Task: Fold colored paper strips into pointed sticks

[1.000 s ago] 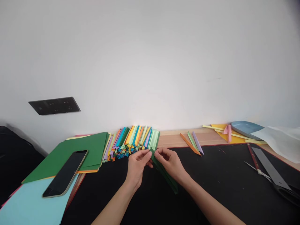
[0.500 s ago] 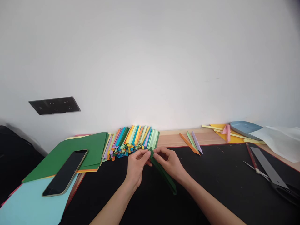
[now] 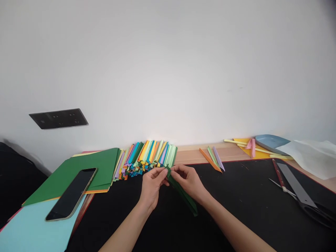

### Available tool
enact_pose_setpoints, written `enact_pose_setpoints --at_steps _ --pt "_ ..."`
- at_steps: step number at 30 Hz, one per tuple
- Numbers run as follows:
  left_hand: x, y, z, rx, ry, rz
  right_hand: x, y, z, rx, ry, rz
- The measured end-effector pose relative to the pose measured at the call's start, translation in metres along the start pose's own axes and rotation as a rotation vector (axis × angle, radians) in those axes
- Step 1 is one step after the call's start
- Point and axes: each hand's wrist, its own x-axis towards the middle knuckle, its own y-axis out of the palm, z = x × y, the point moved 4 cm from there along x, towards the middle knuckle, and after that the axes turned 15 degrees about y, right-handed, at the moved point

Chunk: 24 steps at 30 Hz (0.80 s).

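Note:
A folded dark green paper strip (image 3: 183, 196) slants down to the right above the black mat (image 3: 231, 210). Its upper end is pinched between the fingertips of my left hand (image 3: 153, 185) on one side and my right hand (image 3: 189, 182) on the other. The two hands are close together but apart, with the thumbs near the strip's tip. Just behind them lies a pile of folded strips in many colours (image 3: 147, 154), light green ones at its right end.
At left, a black phone (image 3: 72, 194) rests on green (image 3: 101, 164) and light blue sheets (image 3: 39, 224). Orange (image 3: 210, 160), green and purple strips lie behind the mat's right half. Scissors (image 3: 312, 210), a metal ruler (image 3: 296, 183) and a blue tray (image 3: 271, 141) are at right.
The view has shifted slightly, so the surroundings sit a little further left. Both hands keep their pinch on the green strip, with barely any movement.

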Motion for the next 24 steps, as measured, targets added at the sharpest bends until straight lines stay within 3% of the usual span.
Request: enact_pose_setpoints --at_steps 24 --pt "-0.0008 0.0013 -0.0006 -0.005 -0.002 0.000 0.0005 -0.0009 0.0013 -0.011 0.011 -0.013"
